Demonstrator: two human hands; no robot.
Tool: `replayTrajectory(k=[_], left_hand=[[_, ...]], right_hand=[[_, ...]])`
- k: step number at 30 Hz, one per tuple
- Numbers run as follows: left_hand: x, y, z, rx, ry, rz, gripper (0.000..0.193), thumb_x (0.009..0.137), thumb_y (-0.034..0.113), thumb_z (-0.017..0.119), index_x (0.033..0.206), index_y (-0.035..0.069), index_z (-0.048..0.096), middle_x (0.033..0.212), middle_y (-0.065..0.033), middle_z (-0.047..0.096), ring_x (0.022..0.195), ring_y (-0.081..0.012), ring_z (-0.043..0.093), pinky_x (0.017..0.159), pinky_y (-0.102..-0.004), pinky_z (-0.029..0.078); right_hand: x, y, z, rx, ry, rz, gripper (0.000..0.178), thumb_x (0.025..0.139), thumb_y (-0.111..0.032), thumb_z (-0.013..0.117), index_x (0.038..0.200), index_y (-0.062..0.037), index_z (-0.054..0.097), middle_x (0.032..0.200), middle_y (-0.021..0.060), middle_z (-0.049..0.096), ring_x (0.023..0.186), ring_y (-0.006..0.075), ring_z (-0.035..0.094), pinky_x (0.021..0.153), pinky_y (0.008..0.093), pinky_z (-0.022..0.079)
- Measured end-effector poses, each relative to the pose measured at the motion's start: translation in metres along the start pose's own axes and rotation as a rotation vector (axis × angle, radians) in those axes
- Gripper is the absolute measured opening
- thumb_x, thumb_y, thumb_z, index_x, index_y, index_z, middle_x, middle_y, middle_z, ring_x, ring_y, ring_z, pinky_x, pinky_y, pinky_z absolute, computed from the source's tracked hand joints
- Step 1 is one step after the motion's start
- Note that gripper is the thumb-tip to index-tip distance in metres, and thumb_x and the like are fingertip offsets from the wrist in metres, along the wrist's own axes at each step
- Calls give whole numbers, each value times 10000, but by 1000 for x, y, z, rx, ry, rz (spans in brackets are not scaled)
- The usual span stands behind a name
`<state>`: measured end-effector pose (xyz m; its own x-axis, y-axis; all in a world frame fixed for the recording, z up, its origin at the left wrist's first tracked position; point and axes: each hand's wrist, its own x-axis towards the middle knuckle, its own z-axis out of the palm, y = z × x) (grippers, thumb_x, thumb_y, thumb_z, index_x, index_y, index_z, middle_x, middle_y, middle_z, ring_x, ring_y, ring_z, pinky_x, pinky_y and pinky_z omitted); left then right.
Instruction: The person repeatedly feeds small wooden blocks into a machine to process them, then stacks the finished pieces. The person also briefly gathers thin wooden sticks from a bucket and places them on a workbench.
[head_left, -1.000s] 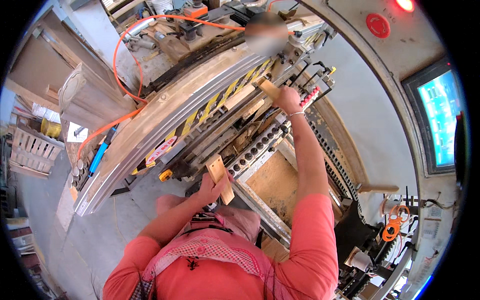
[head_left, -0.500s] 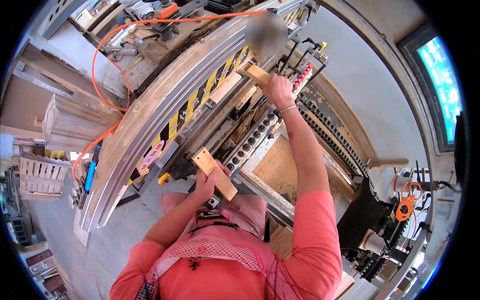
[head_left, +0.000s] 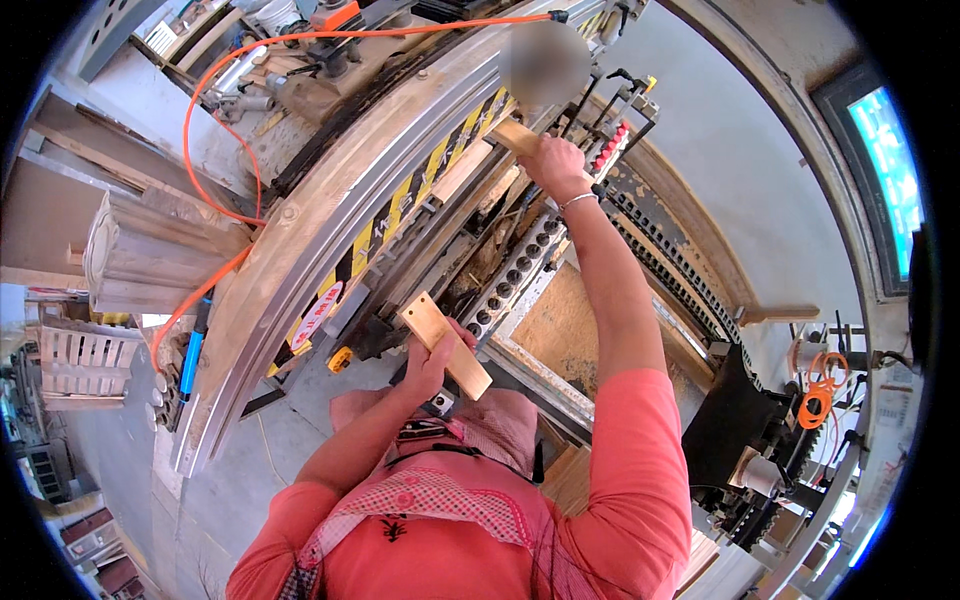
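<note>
My left hand (head_left: 428, 368) is wrapped around a flat wooden block (head_left: 467, 369). The block slants in front of my waist, and a small hole shows near its far end. My right arm reaches out over the machine, and my right hand (head_left: 556, 166) grips another wooden block (head_left: 513, 136) by its near end. That block's far end lies close to the machine's yellow-and-black striped edge (head_left: 408, 193). Some fingers of both hands are hidden behind the blocks or the hands.
A row of black round cups on a rail (head_left: 513, 276) runs between my hands. Beyond the striped edge, an orange hose (head_left: 187, 150) crosses a curved beam (head_left: 290, 213). Clamps with red knobs (head_left: 610, 146) stand past my right hand. A lit screen (head_left: 885, 190) is at far right.
The whole view has shifted slightly. My left hand and its block are a little farther right; my right hand has moved slightly farther out with its block. Both grips stay the same.
</note>
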<state>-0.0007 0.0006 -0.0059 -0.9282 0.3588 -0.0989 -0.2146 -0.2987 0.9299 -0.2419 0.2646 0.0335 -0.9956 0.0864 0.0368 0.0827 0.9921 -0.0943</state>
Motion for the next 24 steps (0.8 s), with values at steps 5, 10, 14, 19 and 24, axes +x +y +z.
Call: replayTrajectory(k=[5,10,14,19,24], left_hand=[[1,-5,0,13,8,7,225,881,228,455,937,12,478,826,-117,589,718,-169,573,660,-317,479],[3,3,6,-34,14,34,170,881,129,437,840,-9,526,785,-74,591,709,-127,563,641,-273,455],[4,1,2,-64,7,32,172,883,133,438,845,-9,529,789,-75,593,712,-124,565,641,-271,454],[3,11,8,-134,49,-28,176,891,152,446,868,0,531,808,-75,595,723,-123,570,658,-275,469],[1,-6,-1,-146,48,-39,274,872,280,495,980,32,446,845,-141,598,722,-194,589,672,-336,494]], right_hand=[[-2,-2,-5,-20,-60,29,483,765,-462,605,1000,-46,534,876,161,641,845,319,624,730,412,500],[6,9,1,-77,-102,5,475,731,-374,651,1030,-29,521,888,184,635,855,342,619,740,430,503],[6,2,-6,-69,-100,10,436,732,-364,644,981,-16,564,895,187,635,851,341,619,743,422,504],[4,3,-10,-58,-118,-15,414,728,-386,641,911,-15,617,892,189,640,848,330,622,748,409,505],[12,-6,-8,-72,-103,-68,420,724,-394,644,879,-3,636,878,186,644,846,322,628,755,401,508]])
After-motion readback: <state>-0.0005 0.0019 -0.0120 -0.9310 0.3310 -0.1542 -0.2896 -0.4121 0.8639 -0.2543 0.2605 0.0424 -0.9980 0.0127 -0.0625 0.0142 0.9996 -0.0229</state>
